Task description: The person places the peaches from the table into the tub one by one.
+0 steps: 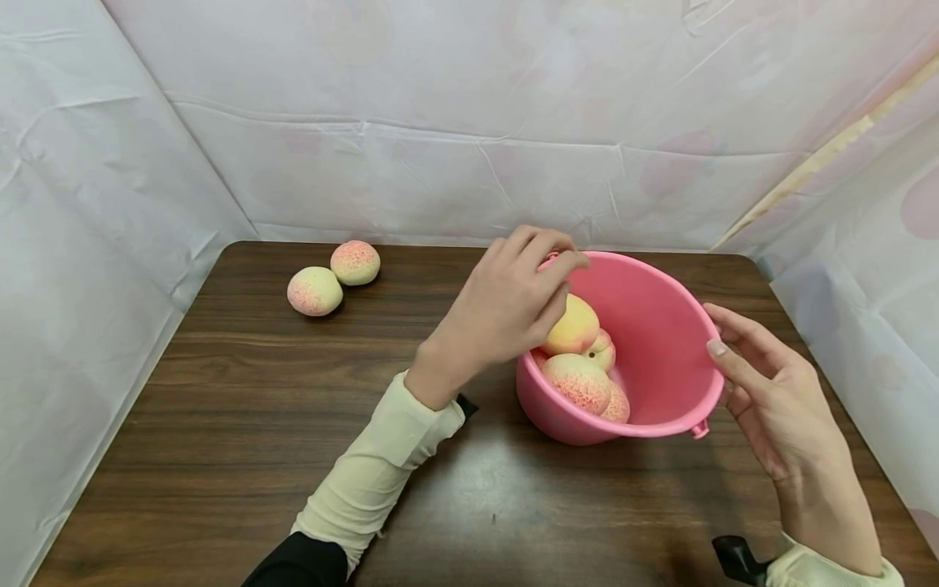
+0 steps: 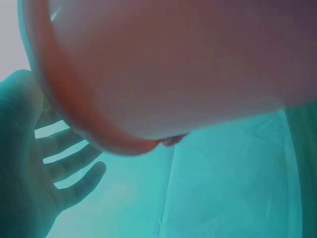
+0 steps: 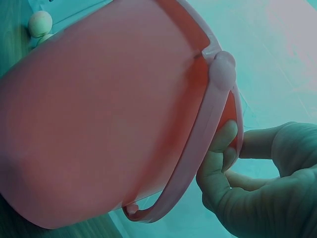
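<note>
A pink bucket (image 1: 660, 350) stands on the right half of the table with several peaches (image 1: 577, 381) inside. My right hand (image 1: 781, 399) pinches its right rim, with the thumb at the edge; in the right wrist view the bucket's handle (image 3: 190, 144) hangs by the fingers. My left hand (image 1: 506, 297) is at the left rim, over the opening, close above a yellow peach (image 1: 574, 326). In the left wrist view its fingers (image 2: 81, 188) are spread and loosely bent beyond the rim, with gaps between them. The left hand hides part of the rim.
Two peaches, one paler (image 1: 315, 292) and one redder (image 1: 355, 262), lie side by side at the table's back left. The dark wooden table (image 1: 242, 440) is enclosed by pale sheeting (image 1: 411, 179) at the back and both sides.
</note>
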The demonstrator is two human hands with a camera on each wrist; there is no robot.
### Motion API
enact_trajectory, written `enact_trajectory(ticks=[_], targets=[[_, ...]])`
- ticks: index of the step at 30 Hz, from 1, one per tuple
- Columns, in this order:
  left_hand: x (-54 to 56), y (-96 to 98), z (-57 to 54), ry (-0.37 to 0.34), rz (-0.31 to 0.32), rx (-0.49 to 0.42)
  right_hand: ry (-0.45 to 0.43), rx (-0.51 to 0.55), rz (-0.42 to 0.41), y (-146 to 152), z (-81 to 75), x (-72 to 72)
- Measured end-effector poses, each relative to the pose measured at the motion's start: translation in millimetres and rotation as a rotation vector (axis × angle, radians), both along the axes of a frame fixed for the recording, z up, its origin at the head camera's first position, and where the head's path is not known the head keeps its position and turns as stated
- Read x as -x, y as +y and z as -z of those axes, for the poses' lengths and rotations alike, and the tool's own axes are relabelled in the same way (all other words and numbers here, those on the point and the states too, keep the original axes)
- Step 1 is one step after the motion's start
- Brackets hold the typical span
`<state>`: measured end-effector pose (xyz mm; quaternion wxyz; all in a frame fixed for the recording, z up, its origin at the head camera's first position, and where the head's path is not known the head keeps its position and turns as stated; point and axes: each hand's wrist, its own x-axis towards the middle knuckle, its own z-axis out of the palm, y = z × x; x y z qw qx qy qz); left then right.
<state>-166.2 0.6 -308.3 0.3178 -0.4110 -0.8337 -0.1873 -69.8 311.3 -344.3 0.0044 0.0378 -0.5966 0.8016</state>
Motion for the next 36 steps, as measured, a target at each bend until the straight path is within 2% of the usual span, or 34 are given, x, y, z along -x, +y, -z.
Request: enact_trajectory(ticks=[7,14,26,36], targets=[[7.2,-9.9,0.1,0.02,-0.058,-0.032,0.001,0.005,0.003,0,0.0,-0.1],[18.4,-26.4,3.5,-0.013,-0.158,-0.038,-0.005,0.006,-0.001,0,0.8,-0.3],[42.1,-60.0,12.3,-0.161,-0.323,-0.067,-0.004,0.014,-0.003,0,0.8,-0.5],[61.6,-93.4,25.4,-0.277,-0.455,-0.086,-0.001,0.014,-0.006,1,1.4,-0.7]])
